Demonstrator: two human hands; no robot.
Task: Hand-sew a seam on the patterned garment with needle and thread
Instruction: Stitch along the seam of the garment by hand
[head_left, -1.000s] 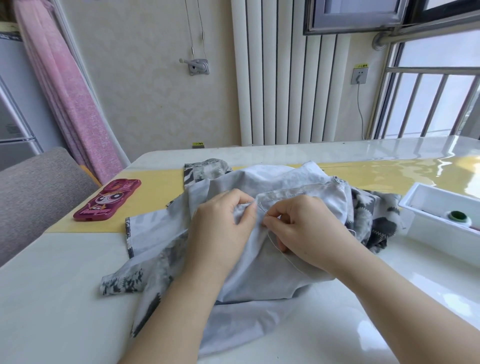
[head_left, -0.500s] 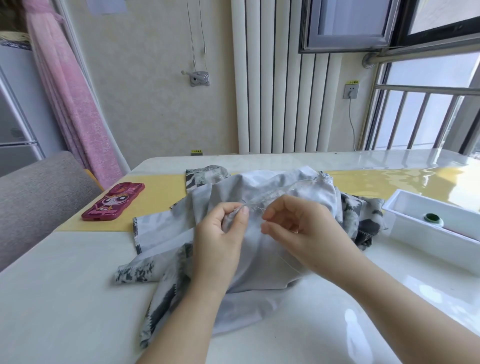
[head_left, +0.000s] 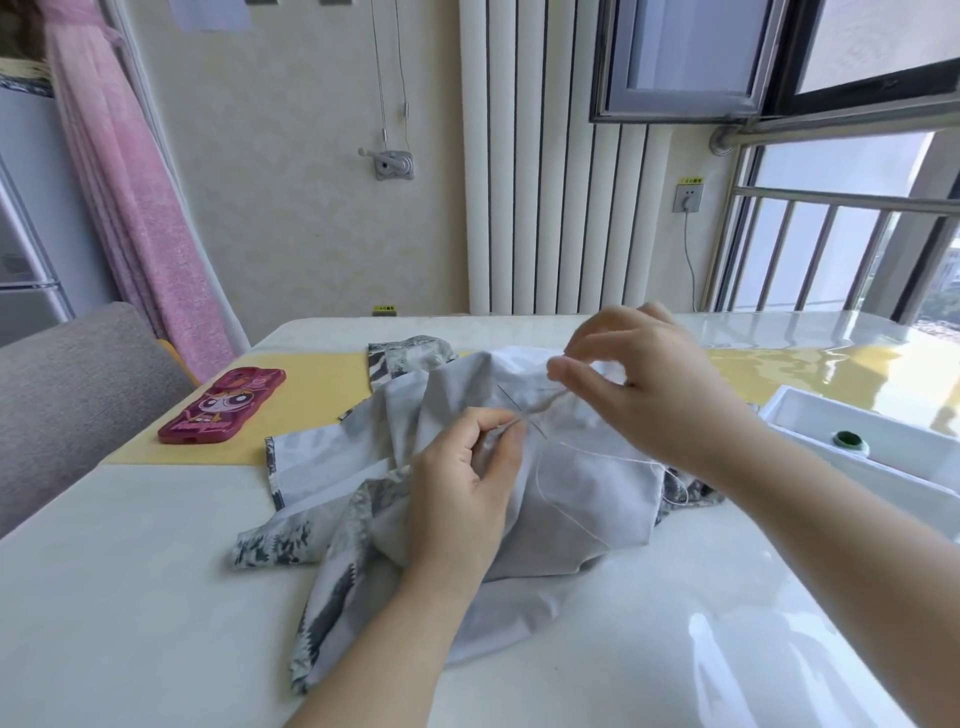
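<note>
The grey and white patterned garment (head_left: 582, 499) lies bunched, inside out, on the white table (head_left: 130, 597). My left hand (head_left: 462, 488) pinches a fold of the fabric at the seam between thumb and forefinger. My right hand (head_left: 649, 384) is raised above and to the right of it, fingertips pinched together at its left side; the needle itself is too small and blurred to make out. A white thread (head_left: 571, 514) runs from the seam and loops loosely down over the cloth.
A red phone (head_left: 223, 413) in a cartoon case lies on the yellow table runner (head_left: 311, 395) at the left. A white tray (head_left: 883, 457) with a green-capped item (head_left: 848, 440) stands at the right. A grey chair (head_left: 67, 395) sits left of the table.
My right hand has lifted up and to the right away from the seam, drawing the thread out. My left hand keeps its pinch on the fabric.
</note>
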